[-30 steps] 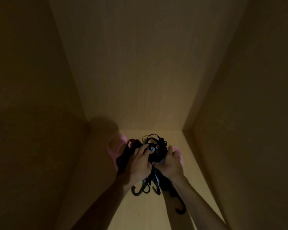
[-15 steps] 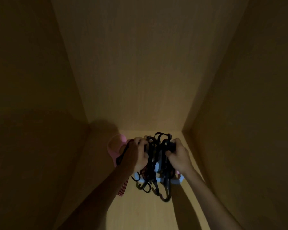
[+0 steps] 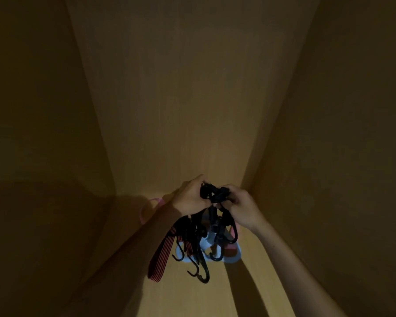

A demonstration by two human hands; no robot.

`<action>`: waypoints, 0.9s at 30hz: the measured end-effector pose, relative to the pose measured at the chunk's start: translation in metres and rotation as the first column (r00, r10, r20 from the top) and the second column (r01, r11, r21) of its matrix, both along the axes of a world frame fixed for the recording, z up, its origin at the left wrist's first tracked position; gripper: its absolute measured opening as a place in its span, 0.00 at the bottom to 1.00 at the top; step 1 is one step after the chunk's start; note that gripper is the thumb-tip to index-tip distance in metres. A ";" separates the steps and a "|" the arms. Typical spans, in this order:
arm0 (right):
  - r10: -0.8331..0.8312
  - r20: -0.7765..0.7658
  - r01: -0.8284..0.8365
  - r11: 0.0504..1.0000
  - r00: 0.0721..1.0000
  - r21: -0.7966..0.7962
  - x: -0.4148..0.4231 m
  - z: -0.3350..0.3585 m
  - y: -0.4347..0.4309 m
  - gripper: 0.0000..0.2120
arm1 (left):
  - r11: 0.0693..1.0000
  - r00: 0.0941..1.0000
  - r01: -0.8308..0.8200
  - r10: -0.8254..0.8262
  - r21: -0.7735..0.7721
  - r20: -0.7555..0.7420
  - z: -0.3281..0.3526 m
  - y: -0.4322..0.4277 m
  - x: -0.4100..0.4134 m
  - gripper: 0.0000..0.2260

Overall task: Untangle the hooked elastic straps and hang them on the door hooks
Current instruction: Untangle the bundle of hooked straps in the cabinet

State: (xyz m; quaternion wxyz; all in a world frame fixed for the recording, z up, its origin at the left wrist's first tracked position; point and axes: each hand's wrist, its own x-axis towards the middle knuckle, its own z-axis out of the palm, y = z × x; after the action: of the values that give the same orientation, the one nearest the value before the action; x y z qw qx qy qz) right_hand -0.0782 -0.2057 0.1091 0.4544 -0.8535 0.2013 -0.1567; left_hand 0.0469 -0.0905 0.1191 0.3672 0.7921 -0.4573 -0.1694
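In dim light, a tangled bundle of elastic straps (image 3: 215,195) hangs between my two hands above the cupboard floor. My left hand (image 3: 190,197) grips the top of the bundle from the left. My right hand (image 3: 240,205) pinches it from the right. Black hooks (image 3: 201,274) dangle below the hands. A red and black striped strap (image 3: 160,255) loops down on the left side. No door hooks are in view.
Wooden cupboard walls close in on the left, back (image 3: 181,99) and right. A pink object (image 3: 150,208) lies on the floor behind my left wrist. A white and pink object (image 3: 230,253) sits on the floor under the dangling hooks.
Both hands have lifted the bundle higher and drawn closer together at its top. The striped strap and the hooks now hang lower and freer beneath them.
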 end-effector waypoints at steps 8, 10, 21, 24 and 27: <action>0.016 -0.063 -0.024 0.992 0.998 -0.124 0.003 0.003 0.012 0.15 | 0.989 0.994 -0.064 0.051 0.137 0.094 -0.015 0.012 0.016 0.17; 0.009 -0.060 -0.015 0.995 0.998 -0.098 0.006 0.007 0.013 0.16 | 0.992 0.995 -0.065 0.056 0.112 0.087 -0.015 0.012 0.017 0.14; -0.034 0.074 0.022 0.988 0.997 0.153 0.007 0.029 0.011 0.17 | 0.998 0.990 0.010 -0.019 -0.061 -0.141 0.017 0.008 -0.002 0.06; -0.005 -0.012 0.007 0.968 1.000 0.251 -0.004 0.036 0.012 0.17 | 0.996 0.979 -0.040 0.022 -0.082 -0.202 0.020 0.008 -0.003 0.03; 0.069 -0.112 -0.038 0.967 0.991 0.253 -0.011 0.035 0.009 0.25 | 0.989 0.965 -0.090 0.059 -0.113 -0.255 0.020 0.008 -0.001 0.05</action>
State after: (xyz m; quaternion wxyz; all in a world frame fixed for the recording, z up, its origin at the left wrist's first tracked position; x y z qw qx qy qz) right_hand -0.0891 -0.1965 0.1440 0.5497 -0.8023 0.2232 -0.0660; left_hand 0.0463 -0.0825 0.1388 0.4767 0.7565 -0.3866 -0.2258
